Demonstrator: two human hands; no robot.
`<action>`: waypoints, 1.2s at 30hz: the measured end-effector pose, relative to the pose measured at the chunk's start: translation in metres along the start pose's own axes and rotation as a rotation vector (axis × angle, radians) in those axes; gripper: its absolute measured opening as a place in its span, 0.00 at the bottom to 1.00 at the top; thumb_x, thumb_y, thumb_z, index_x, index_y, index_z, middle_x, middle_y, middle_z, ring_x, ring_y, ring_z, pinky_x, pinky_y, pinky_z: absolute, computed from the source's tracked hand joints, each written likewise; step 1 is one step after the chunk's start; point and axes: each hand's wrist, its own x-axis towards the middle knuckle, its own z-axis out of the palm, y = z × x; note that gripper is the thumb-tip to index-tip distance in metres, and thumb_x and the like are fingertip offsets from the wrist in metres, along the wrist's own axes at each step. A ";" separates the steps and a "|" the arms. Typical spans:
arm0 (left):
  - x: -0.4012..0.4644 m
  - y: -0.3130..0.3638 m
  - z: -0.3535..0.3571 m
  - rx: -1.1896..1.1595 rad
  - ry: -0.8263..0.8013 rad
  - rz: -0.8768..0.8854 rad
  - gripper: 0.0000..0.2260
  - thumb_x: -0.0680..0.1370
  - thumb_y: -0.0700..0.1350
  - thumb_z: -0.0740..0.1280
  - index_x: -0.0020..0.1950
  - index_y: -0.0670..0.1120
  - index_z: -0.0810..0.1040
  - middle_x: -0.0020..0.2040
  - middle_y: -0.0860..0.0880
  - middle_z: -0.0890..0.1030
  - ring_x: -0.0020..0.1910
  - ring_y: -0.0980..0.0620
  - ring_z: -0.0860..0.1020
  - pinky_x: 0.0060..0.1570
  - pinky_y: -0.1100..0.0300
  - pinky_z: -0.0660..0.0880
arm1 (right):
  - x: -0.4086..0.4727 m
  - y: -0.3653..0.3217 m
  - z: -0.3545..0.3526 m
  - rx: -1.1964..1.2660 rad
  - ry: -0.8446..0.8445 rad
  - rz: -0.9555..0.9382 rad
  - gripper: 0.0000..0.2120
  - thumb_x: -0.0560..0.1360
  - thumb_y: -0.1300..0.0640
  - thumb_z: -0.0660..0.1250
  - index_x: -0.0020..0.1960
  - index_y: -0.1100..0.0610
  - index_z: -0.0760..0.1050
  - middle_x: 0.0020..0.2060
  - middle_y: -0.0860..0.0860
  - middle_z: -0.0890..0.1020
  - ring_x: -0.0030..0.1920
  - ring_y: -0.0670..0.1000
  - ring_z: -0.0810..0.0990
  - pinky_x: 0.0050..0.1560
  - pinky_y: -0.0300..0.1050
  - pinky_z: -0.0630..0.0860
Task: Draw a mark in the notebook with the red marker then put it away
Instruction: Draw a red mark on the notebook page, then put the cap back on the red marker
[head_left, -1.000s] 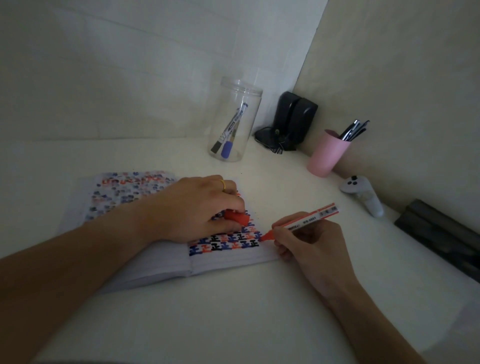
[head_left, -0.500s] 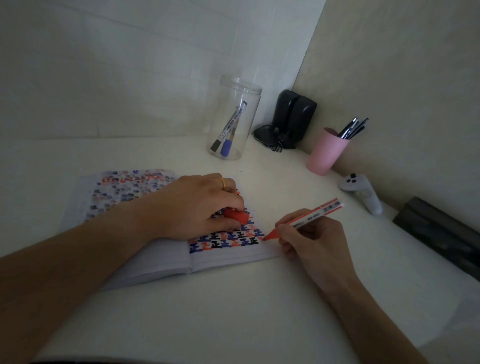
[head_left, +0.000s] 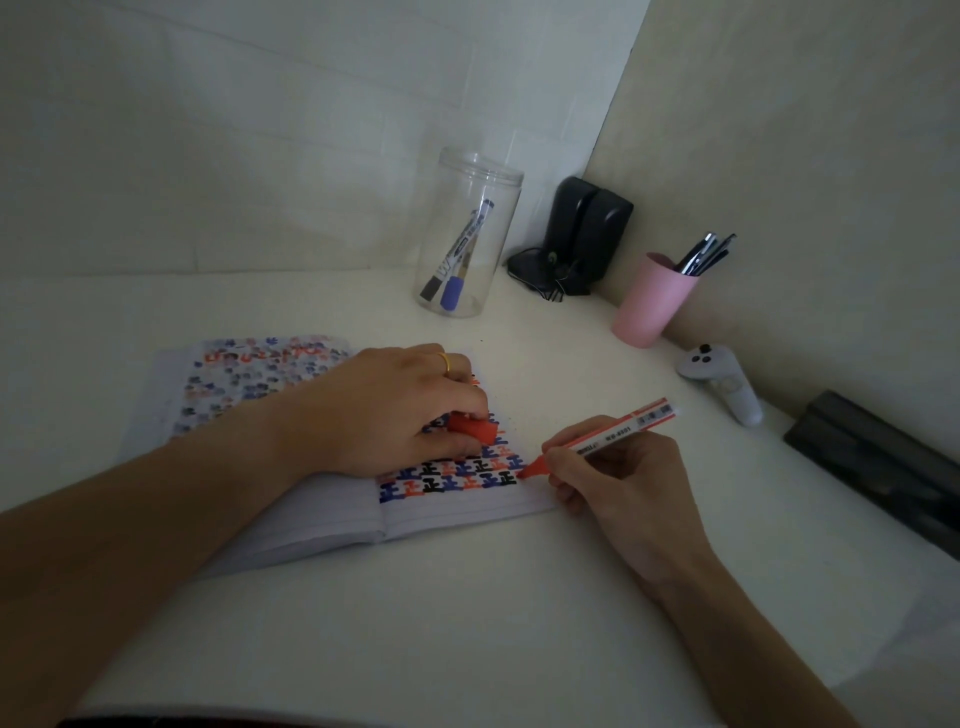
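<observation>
1. Filling the near and middle ground, a pale, plain bench (head_left: 467, 613) is seen, set into a dim corner where a white tiled wall (head_left: 260, 130) at the far left is met by a beige wall (head_left: 805, 130) at the right.
2. One open notebook (head_left: 457, 512) is laid flat on the bench, its pages covered with rows of red, blue and black marks; the near strip of the right page is blank.
3. One red marker (head_left: 608, 435) is held in the right hand (head_left: 618, 483), the fingers closed around its barrel, and its tip is set on the right page at the right end of the nearest row of marks.
4. One red cap (head_left: 471, 429) is pinched in the curled fingers of the left hand (head_left: 395, 410), which is pressed on the notebook; one gold ring is worn on it.
5. One clear jar (head_left: 470, 234) is stood at the far middle, with two markers inside, one blue-capped and one black-capped.
6. One pink cup (head_left: 649, 301) is placed right of the jar; several dark pens are held in it, too bunched to be counted.
7. One black device (head_left: 582, 234) with a tangled cord is tucked into the corner.
8. One white controller (head_left: 722, 384) is lain near the right wall, and one dark flat object (head_left: 883, 467) is seen at the right edge.
</observation>
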 end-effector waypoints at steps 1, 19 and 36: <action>0.000 0.000 0.000 0.000 -0.002 -0.001 0.17 0.79 0.65 0.57 0.59 0.58 0.76 0.54 0.54 0.78 0.50 0.56 0.74 0.46 0.52 0.77 | 0.000 0.001 0.000 -0.005 -0.001 0.000 0.04 0.71 0.65 0.73 0.39 0.59 0.84 0.31 0.59 0.85 0.30 0.53 0.79 0.37 0.51 0.80; 0.000 0.002 -0.001 0.004 -0.005 -0.012 0.16 0.79 0.65 0.58 0.59 0.59 0.76 0.54 0.54 0.78 0.50 0.55 0.74 0.45 0.50 0.78 | 0.001 -0.001 0.001 -0.088 0.086 0.056 0.05 0.70 0.61 0.73 0.37 0.54 0.83 0.30 0.48 0.83 0.31 0.45 0.80 0.34 0.37 0.75; 0.002 0.005 -0.002 0.057 0.011 -0.094 0.14 0.81 0.61 0.56 0.55 0.54 0.75 0.48 0.55 0.76 0.45 0.57 0.72 0.44 0.59 0.70 | 0.084 -0.006 0.049 0.626 0.235 0.207 0.24 0.73 0.67 0.73 0.67 0.60 0.70 0.51 0.60 0.86 0.48 0.54 0.85 0.48 0.43 0.81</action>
